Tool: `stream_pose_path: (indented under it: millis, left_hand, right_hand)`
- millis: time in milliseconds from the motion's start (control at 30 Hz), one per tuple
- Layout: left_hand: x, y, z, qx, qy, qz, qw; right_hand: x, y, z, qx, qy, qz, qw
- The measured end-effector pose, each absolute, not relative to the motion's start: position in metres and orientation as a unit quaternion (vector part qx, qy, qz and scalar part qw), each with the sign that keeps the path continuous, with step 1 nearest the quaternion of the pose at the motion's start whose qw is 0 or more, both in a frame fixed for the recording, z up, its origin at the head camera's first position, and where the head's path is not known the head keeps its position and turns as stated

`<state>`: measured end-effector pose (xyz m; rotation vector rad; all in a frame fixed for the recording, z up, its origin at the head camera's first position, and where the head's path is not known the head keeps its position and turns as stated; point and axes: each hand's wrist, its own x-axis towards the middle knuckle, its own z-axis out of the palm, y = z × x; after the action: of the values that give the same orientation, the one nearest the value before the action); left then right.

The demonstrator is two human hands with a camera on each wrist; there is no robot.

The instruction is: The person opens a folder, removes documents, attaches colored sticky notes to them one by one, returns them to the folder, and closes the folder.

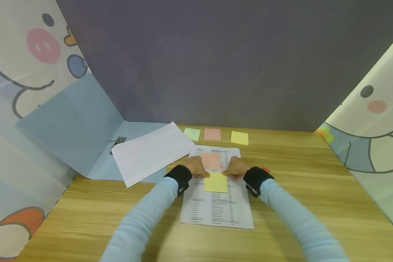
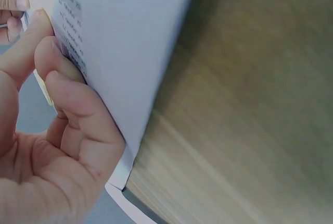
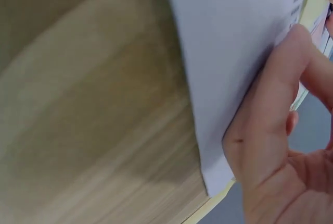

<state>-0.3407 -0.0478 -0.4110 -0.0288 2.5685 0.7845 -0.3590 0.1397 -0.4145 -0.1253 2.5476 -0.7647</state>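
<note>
A yellow sticky note [image 1: 215, 182] lies over a printed sheet [image 1: 216, 214], just below a pink sticky note [image 1: 211, 161]. My left hand [image 1: 197, 166] is at its upper left corner, fingers curled, and appears to pinch that corner. At the upper right corner my right hand [image 1: 237, 168] does likewise, thumb and index tips close together. The left wrist view shows the curled fingers [image 2: 78, 104] resting against the printed paper. In the right wrist view the index finger [image 3: 278, 94] reaches across the paper's margin to the yellow note.
Behind the sheet lie a green note [image 1: 192, 134], a pink note [image 1: 212, 134] and a yellow note [image 1: 239, 138] in a row. An open blue folder [image 1: 75, 123] stands at the left, with blank white paper [image 1: 157, 153] across it. A dark panel [image 1: 216, 65] borders the wooden table [image 1: 298, 174].
</note>
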Motion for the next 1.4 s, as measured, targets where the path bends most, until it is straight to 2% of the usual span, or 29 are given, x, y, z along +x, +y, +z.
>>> stream_pose_path:
  millis: [300, 700, 900, 1067, 1267, 1400]
  left_hand:
    - [-0.337, -0.049, -0.412, -0.003, 0.935, 0.273, 0.227]
    - [-0.326, -0.034, -0.402, 0.005, 0.967, 0.192, 0.17]
    - [-0.332, -0.032, -0.409, -0.014, 0.964, 0.207, 0.169]
    - [-0.339, -0.038, -0.413, -0.001, 0.955, 0.237, 0.179]
    - [-0.346, -0.044, -0.41, -0.008, 0.935, 0.274, 0.226]
    - [-0.348, -0.047, -0.407, -0.008, 0.923, 0.301, 0.238]
  right_hand:
    - [-0.352, 0.145, -0.414, -0.042, 0.915, -0.325, 0.234]
    - [-0.348, 0.143, -0.412, -0.035, 0.914, -0.334, 0.228]
    - [-0.348, 0.145, -0.411, -0.034, 0.917, -0.33, 0.22]
    - [-0.35, 0.147, -0.416, -0.04, 0.922, -0.325, 0.207]
    - [-0.348, 0.142, -0.417, -0.061, 0.932, -0.292, 0.205]
    - [-0.348, 0.138, -0.416, -0.057, 0.942, -0.266, 0.198]
